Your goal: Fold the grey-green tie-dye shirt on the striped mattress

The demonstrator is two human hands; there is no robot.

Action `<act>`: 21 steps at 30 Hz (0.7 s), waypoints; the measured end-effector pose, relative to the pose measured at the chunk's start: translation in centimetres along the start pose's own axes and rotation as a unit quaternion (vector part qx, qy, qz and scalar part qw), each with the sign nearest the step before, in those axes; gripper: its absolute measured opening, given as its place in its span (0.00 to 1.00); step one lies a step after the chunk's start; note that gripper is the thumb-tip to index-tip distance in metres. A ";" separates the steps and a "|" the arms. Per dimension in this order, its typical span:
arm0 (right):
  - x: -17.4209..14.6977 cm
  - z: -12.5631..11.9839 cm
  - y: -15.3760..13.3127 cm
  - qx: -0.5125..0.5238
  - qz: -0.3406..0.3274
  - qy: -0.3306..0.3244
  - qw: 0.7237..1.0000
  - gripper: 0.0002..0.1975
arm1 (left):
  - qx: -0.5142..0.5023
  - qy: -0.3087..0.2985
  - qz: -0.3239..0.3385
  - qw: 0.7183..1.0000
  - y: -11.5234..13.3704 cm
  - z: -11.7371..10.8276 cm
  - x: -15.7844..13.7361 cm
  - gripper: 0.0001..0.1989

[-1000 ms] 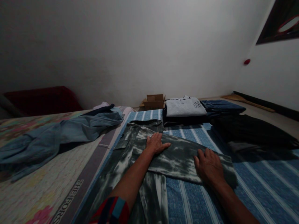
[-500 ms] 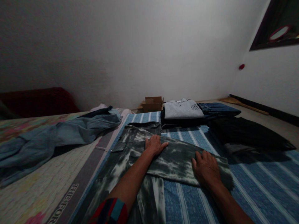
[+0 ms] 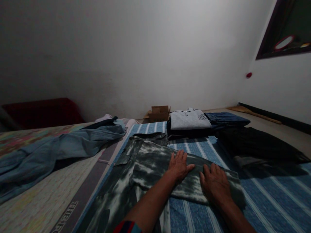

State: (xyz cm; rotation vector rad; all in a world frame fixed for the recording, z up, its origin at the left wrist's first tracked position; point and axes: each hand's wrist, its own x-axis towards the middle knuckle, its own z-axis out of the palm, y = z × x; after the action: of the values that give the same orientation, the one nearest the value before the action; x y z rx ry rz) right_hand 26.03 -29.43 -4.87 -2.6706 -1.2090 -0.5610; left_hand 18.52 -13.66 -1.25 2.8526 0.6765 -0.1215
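Observation:
A pair of dark green and white tie-dye pants (image 3: 153, 163) lies on the blue striped cloth (image 3: 187, 213), waistband toward the wall. One leg is turned out to the right; the other runs down toward me. My left hand (image 3: 179, 165) rests on the middle of the turned leg, palm down with fingers extended. Nearer the hem, my right hand (image 3: 215, 183) lies on the same leg, fingers slightly bent and spread, not gripping it. Part of the lower leg is hidden behind my forearms.
Light blue jeans (image 3: 80, 144) lie loosely on the patterned bedding (image 3: 80, 174) at left. At the back sit a folded grey shirt (image 3: 188, 120), folded dark blue jeans (image 3: 227, 119) and a cardboard box (image 3: 159, 114). Folded black clothing (image 3: 257, 144) lies at right.
My left hand has slid right along the turned leg, closer to my right hand. The right hand stays near the hem. The view has tilted up slightly.

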 end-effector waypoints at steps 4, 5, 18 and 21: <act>0.0 -0.2 -0.1 0.004 0.000 -0.003 1.000 0.17 | 0.000 -0.005 -0.004 1.000 -0.2 -0.3 -0.1 0.42; 0.1 -0.2 -0.1 0.006 0.000 -0.003 1.000 0.17 | 0.002 -0.008 -0.010 1.000 0.0 -0.3 -0.1 0.42; -0.1 0.2 0.1 0.000 -0.013 0.014 1.000 0.14 | -0.065 -0.024 0.121 0.990 2.7 0.5 -0.1 0.29; -0.1 0.5 0.2 0.001 -0.016 0.023 1.000 0.15 | -0.061 -0.017 0.118 0.991 2.3 0.4 -0.2 0.30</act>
State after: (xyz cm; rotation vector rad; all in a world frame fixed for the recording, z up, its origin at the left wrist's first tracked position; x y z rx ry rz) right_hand 26.23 -29.49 -5.42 -2.6259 -1.2425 -0.6222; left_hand 19.37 -15.85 -1.24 2.7787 0.3221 -0.0879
